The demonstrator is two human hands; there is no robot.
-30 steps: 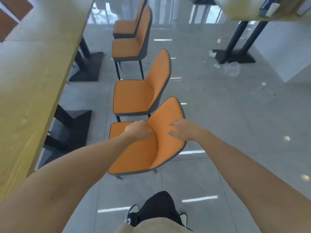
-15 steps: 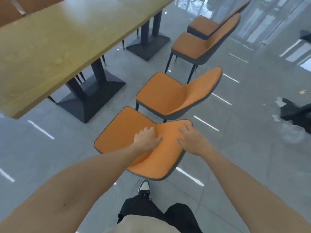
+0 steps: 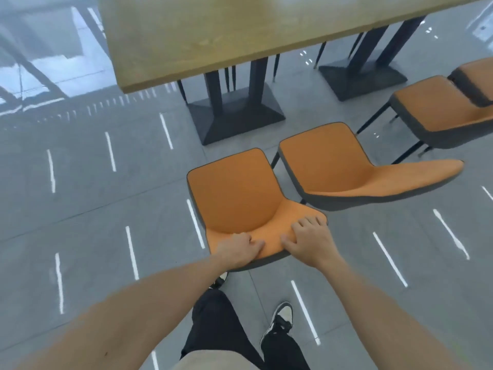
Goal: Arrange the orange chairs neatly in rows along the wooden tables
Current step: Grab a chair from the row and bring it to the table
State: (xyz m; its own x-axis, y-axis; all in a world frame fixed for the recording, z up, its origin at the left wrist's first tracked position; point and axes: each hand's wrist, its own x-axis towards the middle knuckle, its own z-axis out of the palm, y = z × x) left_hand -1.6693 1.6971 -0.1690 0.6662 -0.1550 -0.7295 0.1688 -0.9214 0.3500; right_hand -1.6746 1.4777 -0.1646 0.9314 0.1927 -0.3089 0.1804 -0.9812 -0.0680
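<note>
An orange chair with a grey shell stands right below me, its seat facing the wooden table. My left hand grips the top edge of its backrest on the left. My right hand holds the same edge on the right, fingers curled over the front. A second orange chair stands close beside it on the right, a third lies further right, and part of another shows at the right border.
The black table base stands on the grey tiled floor just ahead of the held chair, with a second base to the right. Thin dark chair legs show beyond the table. My legs and shoes are directly behind the chair.
The view has swung left, so the table now lies straight ahead. The held chair has turned with it to face the table edge beside the second chair. Both hands stay on the backrest.
</note>
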